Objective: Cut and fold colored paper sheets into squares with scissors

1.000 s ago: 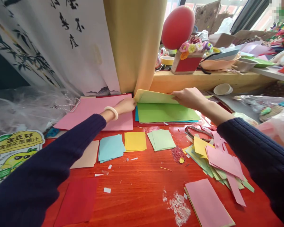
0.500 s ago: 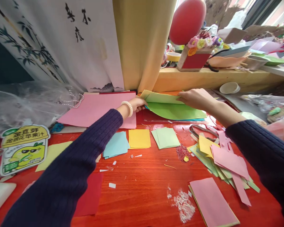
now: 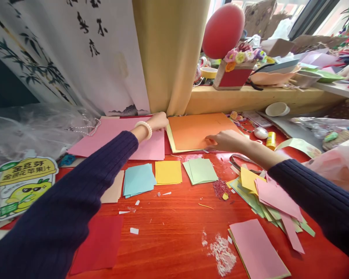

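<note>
A stack of large paper sheets lies at the back of the table, with orange paper (image 3: 192,130) on top and pale yellow paper (image 3: 171,140) showing at its left and front edges. My left hand (image 3: 159,121), with a beaded bracelet at the wrist, is curled at the stack's far left corner; its fingertips are hidden. On the right part of the orange sheet rests my right hand (image 3: 225,140), fingers stretched out over the surface. Large pink paper (image 3: 116,133) lies under my left forearm.
Small paper piles in blue (image 3: 139,180), yellow (image 3: 168,172) and light green (image 3: 200,171) line the middle. Mixed paper strips (image 3: 279,199) and pink rectangles (image 3: 258,248) lie at right, red paper (image 3: 97,244) at left. A glue stick (image 3: 270,140) stands behind my right forearm.
The lifted green and yellow sheets are no longer raised; orange paper now lies flat on top. My left hand has moved left to the corner, and my right hand has come down onto the paper.
</note>
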### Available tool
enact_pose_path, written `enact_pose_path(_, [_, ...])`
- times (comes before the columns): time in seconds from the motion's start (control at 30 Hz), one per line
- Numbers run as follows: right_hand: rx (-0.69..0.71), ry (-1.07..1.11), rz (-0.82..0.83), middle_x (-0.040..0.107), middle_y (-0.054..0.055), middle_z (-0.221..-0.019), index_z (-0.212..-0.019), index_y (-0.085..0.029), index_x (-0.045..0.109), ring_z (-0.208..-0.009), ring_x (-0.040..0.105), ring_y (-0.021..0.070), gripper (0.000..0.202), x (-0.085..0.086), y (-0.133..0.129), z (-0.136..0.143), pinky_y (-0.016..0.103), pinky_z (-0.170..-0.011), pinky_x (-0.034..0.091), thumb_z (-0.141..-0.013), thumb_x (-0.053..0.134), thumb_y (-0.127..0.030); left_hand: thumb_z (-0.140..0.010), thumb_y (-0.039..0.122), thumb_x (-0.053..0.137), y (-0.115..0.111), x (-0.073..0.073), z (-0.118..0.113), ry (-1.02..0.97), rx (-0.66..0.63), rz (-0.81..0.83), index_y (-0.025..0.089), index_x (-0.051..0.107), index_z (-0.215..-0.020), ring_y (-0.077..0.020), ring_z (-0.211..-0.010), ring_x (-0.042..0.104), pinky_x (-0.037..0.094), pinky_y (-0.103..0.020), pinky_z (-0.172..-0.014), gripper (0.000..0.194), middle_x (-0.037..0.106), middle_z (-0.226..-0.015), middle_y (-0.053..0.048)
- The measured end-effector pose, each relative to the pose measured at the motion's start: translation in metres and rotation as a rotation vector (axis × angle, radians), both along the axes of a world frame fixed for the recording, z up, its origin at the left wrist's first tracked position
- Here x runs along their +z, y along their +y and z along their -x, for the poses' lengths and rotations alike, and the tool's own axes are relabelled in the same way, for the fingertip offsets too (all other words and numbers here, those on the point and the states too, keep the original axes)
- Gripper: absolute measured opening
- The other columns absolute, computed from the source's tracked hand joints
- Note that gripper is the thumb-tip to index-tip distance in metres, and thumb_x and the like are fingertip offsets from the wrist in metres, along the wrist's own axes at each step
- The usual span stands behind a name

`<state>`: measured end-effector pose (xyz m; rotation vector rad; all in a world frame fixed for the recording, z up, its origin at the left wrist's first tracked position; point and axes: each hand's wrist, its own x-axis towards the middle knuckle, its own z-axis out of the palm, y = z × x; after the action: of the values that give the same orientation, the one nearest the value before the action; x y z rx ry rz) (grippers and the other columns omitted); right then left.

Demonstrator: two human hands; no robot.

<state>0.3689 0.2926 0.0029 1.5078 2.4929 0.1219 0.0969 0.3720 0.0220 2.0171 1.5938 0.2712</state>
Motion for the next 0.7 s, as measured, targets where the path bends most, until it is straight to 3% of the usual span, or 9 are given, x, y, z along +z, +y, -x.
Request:
enact_pose_path(0.17, [0.026, 0.016, 0.004, 0.072, 0.011, -0.077, -0.126, -0.023, 0.058, -0.07, 0.065, 0.0262, 0.046, -0.002, 0.002, -0.003, 0.034, -0.059, 0.04, -0.091, 0.04, -0.046, -0.09, 0.033, 0.054, -0.001, -0.006, -0.01, -0.052, 0.116, 0.24, 0.015, 0.055, -0.114, -0.0184, -0.091, 0.062, 0.053, -0.037, -0.077, 0.031, 0.06, -0.11, -0.008])
enact_pose_path(0.3, [0.029, 0.061, 0.024, 0.073, 0.01, -0.092, -0.123, -0.027, 0.06, -0.079, 0.066, 0.0255, 0.042, -0.003, 0.009, -0.013, 0.034, -0.064, 0.041, -0.094, 0.035, -0.044, -0.089, 0.033, 0.054, -0.003, -0.002, -0.017, -0.105, 0.189, 0.303, 0.016, 0.054, -0.117, -0.0201, -0.097, 0.06, 0.052, -0.04, -0.081, 0.032, 0.058, -0.116, -0.009])
enact_pose_path(0.47, [-0.042, 0.131, 0.013, 0.071, 0.005, -0.105, -0.111, -0.03, 0.066, -0.088, 0.065, 0.0253, 0.04, -0.011, 0.024, -0.025, 0.034, -0.07, 0.043, -0.093, 0.034, -0.044, -0.089, 0.033, 0.055, -0.006, 0.003, -0.016, -0.155, 0.238, 0.324, 0.016, 0.054, -0.117, -0.0201, -0.096, 0.06, 0.053, -0.04, -0.08, 0.033, 0.058, -0.115, -0.009])
enact_pose_path(0.7, [-0.209, 0.259, -0.042, 0.073, 0.002, -0.097, -0.094, -0.025, 0.066, -0.084, 0.067, 0.0209, 0.037, -0.014, 0.023, -0.027, 0.029, -0.066, 0.044, -0.092, 0.031, -0.037, -0.089, 0.033, 0.055, -0.01, -0.006, -0.019, -0.175, 0.217, 0.273, 0.016, 0.055, -0.116, -0.0205, -0.098, 0.06, 0.052, -0.04, -0.081, 0.032, 0.058, -0.115, -0.009])
